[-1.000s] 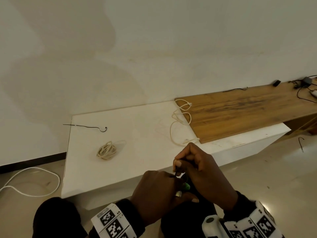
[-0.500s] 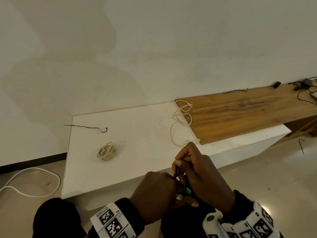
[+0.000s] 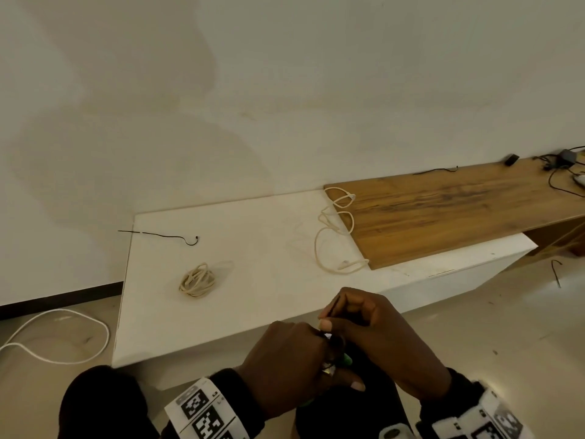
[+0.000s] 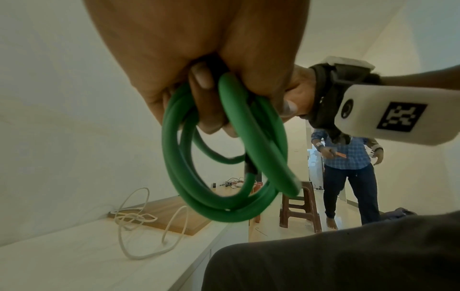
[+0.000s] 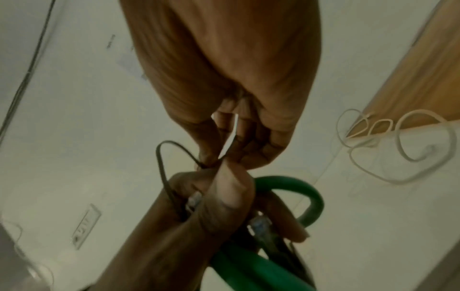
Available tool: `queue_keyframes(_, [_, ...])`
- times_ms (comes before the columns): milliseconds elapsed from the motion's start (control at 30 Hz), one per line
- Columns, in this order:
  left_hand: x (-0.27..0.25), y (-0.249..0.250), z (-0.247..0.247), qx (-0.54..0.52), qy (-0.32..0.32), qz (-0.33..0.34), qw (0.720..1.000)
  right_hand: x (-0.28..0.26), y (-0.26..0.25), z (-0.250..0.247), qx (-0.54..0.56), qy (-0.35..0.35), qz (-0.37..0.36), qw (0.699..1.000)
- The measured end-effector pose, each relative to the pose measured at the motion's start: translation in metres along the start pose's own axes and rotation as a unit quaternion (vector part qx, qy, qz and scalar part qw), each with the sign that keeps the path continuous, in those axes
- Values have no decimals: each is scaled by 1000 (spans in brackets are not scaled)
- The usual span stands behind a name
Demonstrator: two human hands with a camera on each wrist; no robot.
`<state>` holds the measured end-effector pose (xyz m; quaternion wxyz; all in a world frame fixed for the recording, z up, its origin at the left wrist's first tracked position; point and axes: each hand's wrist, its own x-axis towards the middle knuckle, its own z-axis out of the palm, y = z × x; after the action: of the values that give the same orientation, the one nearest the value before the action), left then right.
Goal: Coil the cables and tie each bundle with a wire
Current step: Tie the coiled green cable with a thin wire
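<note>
My left hand (image 3: 294, 359) grips a coiled green cable (image 4: 224, 149) over my lap, its loops hanging below the fingers; a bit of green cable (image 3: 346, 361) shows between my hands. My right hand (image 3: 373, 331) pinches a thin dark tie wire (image 5: 164, 157) just above the coil, where the wire arches in a small loop from the left hand. On the white bench top (image 3: 269, 248) lie a coiled cream cable (image 3: 198, 280), a loose cream cable (image 3: 335, 236) and a spare dark wire (image 3: 164, 237).
A wooden board (image 3: 449, 213) lies on the bench to the right, with small dark gadgets and cords at its far end. A white cable (image 3: 53, 337) loops on the floor at left. A person in a checked shirt (image 4: 348, 157) stands beyond a brown stool (image 4: 301, 208).
My right hand has lifted slightly, drawing the tie wire upward, while the left hand keeps holding the green coil in about the same place.
</note>
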<state>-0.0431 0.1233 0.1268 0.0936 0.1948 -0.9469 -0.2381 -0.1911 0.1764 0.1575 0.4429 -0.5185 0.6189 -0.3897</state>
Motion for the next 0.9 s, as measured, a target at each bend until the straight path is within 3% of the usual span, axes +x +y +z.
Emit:
queue_keyframes(133, [2, 4, -3, -25, -1, -3, 1000, 2, 4, 7, -75, 60, -61, 993])
queue_keyframes(333, [2, 3, -2, -26, 4, 2, 1000, 1, 5, 7, -123, 72, -119, 983])
queue_keyframes(567, [3, -1, -1, -55, 1, -19, 998, 6, 4, -5, -108, 81, -72, 988])
queue_keyframes(733, [11, -3, 7, -44, -37, -47, 997, 9, -3, -3, -217, 124, -147, 957])
queue_keyframes(900, [17, 3, 9, -37, -21, -51, 998, 27, -9, -14, -161, 174, -139, 961])
